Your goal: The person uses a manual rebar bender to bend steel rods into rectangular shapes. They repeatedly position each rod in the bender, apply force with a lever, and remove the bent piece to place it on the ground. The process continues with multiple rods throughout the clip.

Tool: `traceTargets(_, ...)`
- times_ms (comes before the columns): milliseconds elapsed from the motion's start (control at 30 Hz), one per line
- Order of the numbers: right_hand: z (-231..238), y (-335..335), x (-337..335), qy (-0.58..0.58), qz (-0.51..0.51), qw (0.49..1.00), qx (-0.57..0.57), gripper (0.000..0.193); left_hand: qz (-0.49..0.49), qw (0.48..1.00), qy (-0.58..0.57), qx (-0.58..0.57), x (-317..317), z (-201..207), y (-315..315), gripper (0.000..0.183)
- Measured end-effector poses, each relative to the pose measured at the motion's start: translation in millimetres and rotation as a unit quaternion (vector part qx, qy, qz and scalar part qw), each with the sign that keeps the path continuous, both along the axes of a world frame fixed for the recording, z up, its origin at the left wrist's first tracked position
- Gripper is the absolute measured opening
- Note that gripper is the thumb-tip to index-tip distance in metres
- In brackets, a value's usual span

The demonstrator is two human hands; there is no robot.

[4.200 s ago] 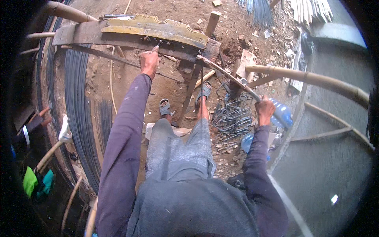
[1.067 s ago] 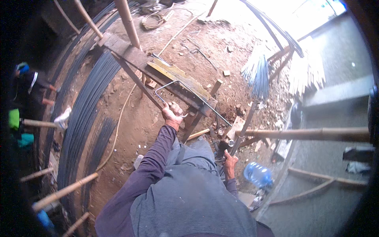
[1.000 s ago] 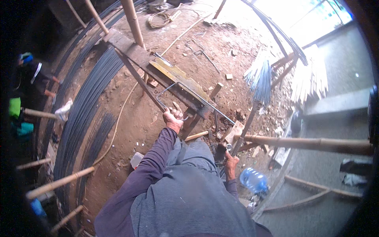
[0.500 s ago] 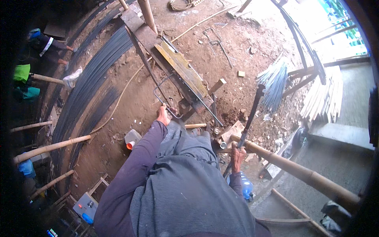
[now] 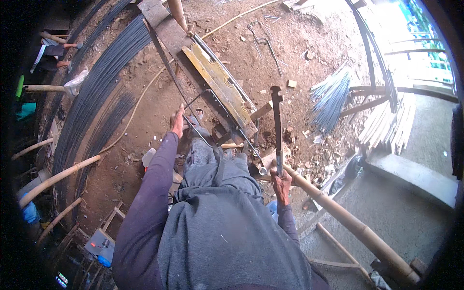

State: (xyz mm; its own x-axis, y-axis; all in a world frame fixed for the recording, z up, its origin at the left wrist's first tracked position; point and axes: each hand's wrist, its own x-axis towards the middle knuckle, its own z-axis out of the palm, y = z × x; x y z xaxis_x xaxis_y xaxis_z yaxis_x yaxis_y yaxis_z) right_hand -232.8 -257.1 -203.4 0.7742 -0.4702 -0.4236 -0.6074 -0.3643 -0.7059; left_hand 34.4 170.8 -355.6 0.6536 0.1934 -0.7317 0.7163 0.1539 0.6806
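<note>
My left hand reaches forward and grips a thin steel rod bent into a rectangular loop, which lies against a long wooden bench with a yellowish plank on top. My right hand is closed around the lower end of a long metal bending lever, which points away from me with its forked head near the bench's end. My legs in grey trousers stand between both hands, on bare dirt.
A long bundle of dark steel rods curves along the left. Bamboo poles cross at right and lower left. Cut rods, stacked wooden slats and a concrete step lie to the right. Bent stirrups lie beyond.
My head has turned, so the bench now runs up the picture. My right hand has raised the lever away from me. My left hand stays on the bent rod at the bench.
</note>
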Motion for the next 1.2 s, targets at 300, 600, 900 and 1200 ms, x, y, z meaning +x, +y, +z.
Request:
traceTargets(300, 34.6, -38.4, 1.5, 0.014, 0.091, 0.991, -0.094, 0.024, -0.317, 0.91, -0.115, 0.241, 82.2, 12.8, -12.9, 0.066)
traceTargets(600, 39.9, -64.0, -6.7, 0.018, 0.098, 0.983, -0.157, 0.03, -0.332, 0.898, -0.062, 0.282, 82.8, 9.1, -8.8, 0.061)
traceTargets(900, 41.5, -108.5, -3.5, 0.046, 0.174, 0.959, -0.219, 0.023, -0.305, 0.905, -0.16, 0.248, 82.6, 6.1, -38.6, 0.05)
traceTargets(1200, 36.6, -183.5, 82.1, 0.005, 0.419, 0.822, -0.384, 0.025, -0.29, 0.924, -0.065, 0.24, 96.3, 4.6, -50.9, 0.057)
